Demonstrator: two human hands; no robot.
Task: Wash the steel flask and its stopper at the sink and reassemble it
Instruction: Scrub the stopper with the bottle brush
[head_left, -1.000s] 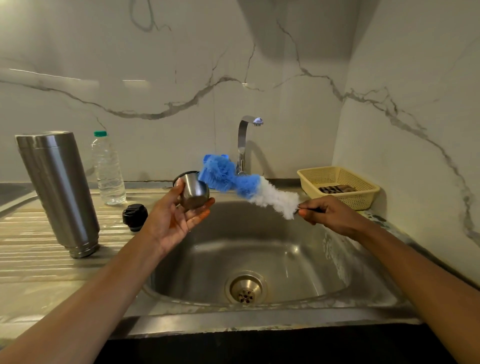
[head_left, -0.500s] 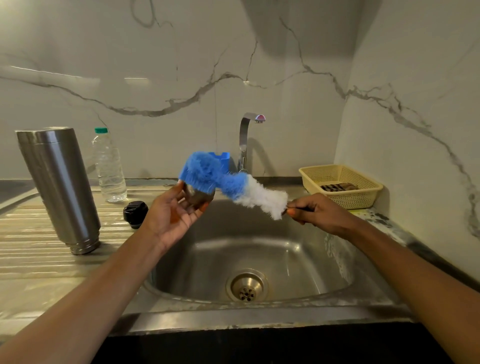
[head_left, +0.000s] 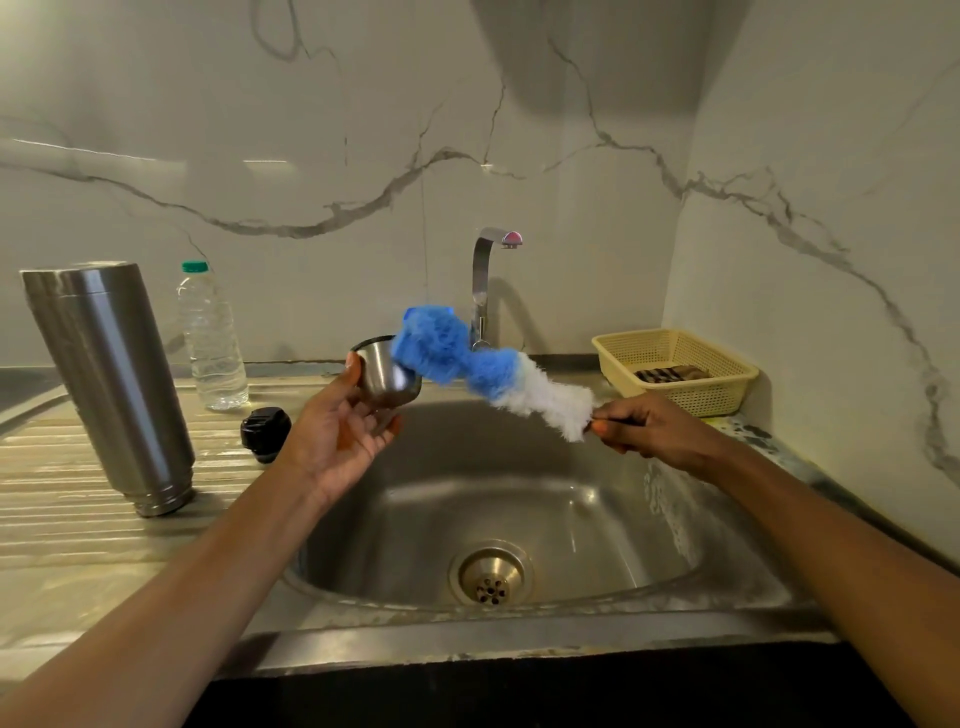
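Below both grips: one steel sink (head_left: 597, 525) with one drain (head_left: 491, 577). Above it, left grip (head_left: 343, 431) curled under and around one steel cup lid (head_left: 387, 376). Right grip (head_left: 649, 431) pinched on the handle end of one blue-and-white bottle brush (head_left: 467, 364), with blue head against the lid's mouth. Probably mid-scrub of the lid; next, likely working the head inside, then rinsing. Left of the left grip, on the desk (head_left: 62, 519): one black stopper (head_left: 266, 427), then one steel flask (head_left: 111, 384), mouth down. Beyond: one water bottle (head_left: 213, 338), one tap (head_left: 485, 280), one yellow basket (head_left: 675, 371).
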